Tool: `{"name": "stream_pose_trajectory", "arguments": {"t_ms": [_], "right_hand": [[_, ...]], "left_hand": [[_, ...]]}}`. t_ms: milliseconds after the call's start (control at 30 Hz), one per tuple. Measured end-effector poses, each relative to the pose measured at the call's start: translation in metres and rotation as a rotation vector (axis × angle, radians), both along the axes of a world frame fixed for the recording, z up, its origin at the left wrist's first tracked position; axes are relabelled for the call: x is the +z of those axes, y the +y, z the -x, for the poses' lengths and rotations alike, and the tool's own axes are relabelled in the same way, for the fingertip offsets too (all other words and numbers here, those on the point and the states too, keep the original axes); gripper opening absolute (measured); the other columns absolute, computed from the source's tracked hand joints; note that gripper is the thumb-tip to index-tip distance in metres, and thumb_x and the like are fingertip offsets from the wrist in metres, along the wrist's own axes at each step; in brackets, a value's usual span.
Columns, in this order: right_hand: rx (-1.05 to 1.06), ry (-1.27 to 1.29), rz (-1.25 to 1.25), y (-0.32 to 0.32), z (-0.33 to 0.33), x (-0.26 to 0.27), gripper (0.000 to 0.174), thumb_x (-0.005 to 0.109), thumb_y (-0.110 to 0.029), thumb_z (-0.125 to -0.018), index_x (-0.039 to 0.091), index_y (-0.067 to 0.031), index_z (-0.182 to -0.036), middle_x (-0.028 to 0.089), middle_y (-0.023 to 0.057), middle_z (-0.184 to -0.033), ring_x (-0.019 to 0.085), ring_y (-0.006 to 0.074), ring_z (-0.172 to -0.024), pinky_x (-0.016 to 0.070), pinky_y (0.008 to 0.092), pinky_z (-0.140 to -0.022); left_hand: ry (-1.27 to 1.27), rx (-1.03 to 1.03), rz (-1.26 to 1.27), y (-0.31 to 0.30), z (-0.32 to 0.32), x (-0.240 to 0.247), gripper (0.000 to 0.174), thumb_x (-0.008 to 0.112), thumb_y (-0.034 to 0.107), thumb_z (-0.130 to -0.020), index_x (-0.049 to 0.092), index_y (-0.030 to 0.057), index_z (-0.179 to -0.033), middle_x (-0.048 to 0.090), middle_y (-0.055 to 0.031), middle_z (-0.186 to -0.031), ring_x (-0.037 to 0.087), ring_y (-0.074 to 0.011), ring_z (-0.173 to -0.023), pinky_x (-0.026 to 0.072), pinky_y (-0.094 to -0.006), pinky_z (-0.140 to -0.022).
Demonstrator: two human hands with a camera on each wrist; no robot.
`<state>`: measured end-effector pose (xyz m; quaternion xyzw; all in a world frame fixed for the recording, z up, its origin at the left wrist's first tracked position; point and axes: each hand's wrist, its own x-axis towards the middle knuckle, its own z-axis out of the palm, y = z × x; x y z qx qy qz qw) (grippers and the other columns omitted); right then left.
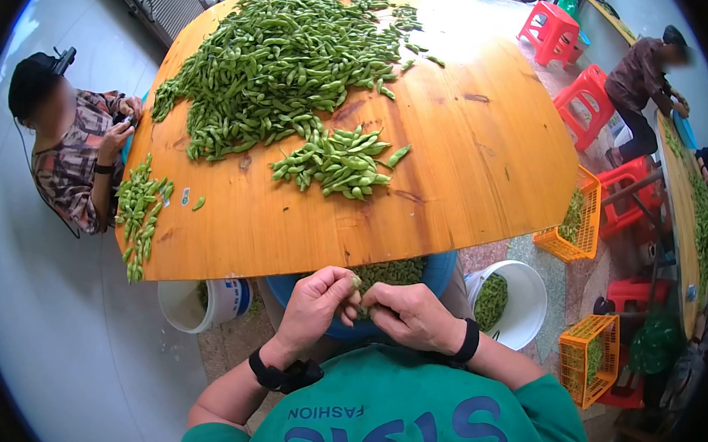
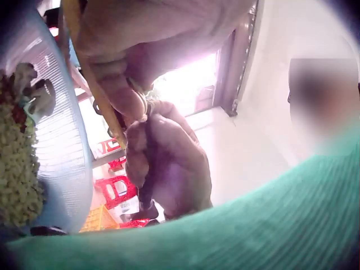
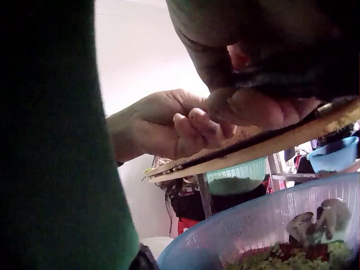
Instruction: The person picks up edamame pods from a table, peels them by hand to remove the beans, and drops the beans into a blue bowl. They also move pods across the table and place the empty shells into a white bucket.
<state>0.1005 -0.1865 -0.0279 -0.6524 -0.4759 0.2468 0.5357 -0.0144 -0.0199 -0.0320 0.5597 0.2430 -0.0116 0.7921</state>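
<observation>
A small green soybean pod (image 1: pixel 356 282) shows at the thumb tip of my left hand (image 1: pixel 315 307), which pinches it. My right hand (image 1: pixel 415 316) is close beside it, fingers curled in. Seen from the left wrist, the fingertips of my left hand (image 2: pixel 163 39) and right hand (image 2: pixel 174 160) meet around the pod (image 2: pixel 148 106), mostly hidden by the fingers. Both hands are above a blue basket (image 1: pixel 283 288) with shelled green soybeans (image 1: pixel 391 273) in it, at the table's near edge. A small pile of pods (image 1: pixel 342 163) lies ahead on the table.
A large heap of pods (image 1: pixel 275 59) covers the far part of the wooden table (image 1: pixel 473 164). White buckets (image 1: pixel 529 295) flank the basket. Orange crates (image 1: pixel 588 225) and red stools (image 1: pixel 584 106) stand at right. A person (image 1: pixel 72 144) sits at left.
</observation>
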Motion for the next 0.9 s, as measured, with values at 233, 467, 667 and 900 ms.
{"name": "stream_pose_trajectory", "arguments": {"t_ms": [233, 467, 667, 900], "right_hand": [[-0.021, 0.082, 0.223, -0.056, -0.021, 0.009, 0.008, 0.063, -0.011, -0.085, 0.061, -0.0031, -0.084, 0.061, 0.0137, -0.068, 0.062, 0.0312, -0.061, 0.0500, 0.0367, -0.058], [-0.136, -0.614, 1.166, -0.169, -0.045, -0.044, 0.032, 0.069, -0.032, -0.077, 0.064, -0.0014, -0.071, 0.062, 0.0215, -0.065, 0.066, 0.0370, -0.069, 0.0526, 0.0471, -0.062], [-0.274, -0.404, 0.649, -0.090, -0.032, -0.033, 0.013, 0.059, -0.017, -0.077, 0.059, -0.0044, -0.078, 0.062, 0.0206, -0.071, 0.064, 0.0403, -0.070, 0.0505, 0.0516, -0.064], [-0.221, 0.266, 0.099, -0.016, -0.003, -0.012, 0.009, 0.065, -0.008, -0.086, 0.063, 0.0002, -0.089, 0.063, 0.0093, -0.072, 0.058, 0.0117, -0.063, 0.0472, 0.0275, -0.059]], "left_hand": [[-0.020, 0.001, 0.213, 0.006, 0.002, 0.002, 0.020, 0.054, 0.020, -0.101, 0.060, 0.0013, -0.104, 0.064, -0.0052, -0.083, 0.062, -0.0118, -0.065, 0.0521, -0.0231, -0.055], [0.068, -0.086, 0.170, 0.003, -0.004, 0.003, 0.015, 0.060, 0.017, -0.098, 0.062, 0.0027, -0.102, 0.065, -0.0047, -0.084, 0.061, -0.0105, -0.066, 0.0517, -0.0225, -0.057], [0.098, -0.132, 0.178, -0.003, -0.010, 0.003, 0.013, 0.062, 0.017, -0.096, 0.061, 0.0038, -0.099, 0.065, -0.0045, -0.082, 0.061, -0.0098, -0.065, 0.0516, -0.0217, -0.057], [0.117, -0.138, 0.245, -0.004, -0.009, -0.001, 0.015, 0.062, 0.018, -0.097, 0.061, 0.0029, -0.098, 0.065, -0.0049, -0.082, 0.061, -0.0100, -0.065, 0.0518, -0.0217, -0.056]]}}
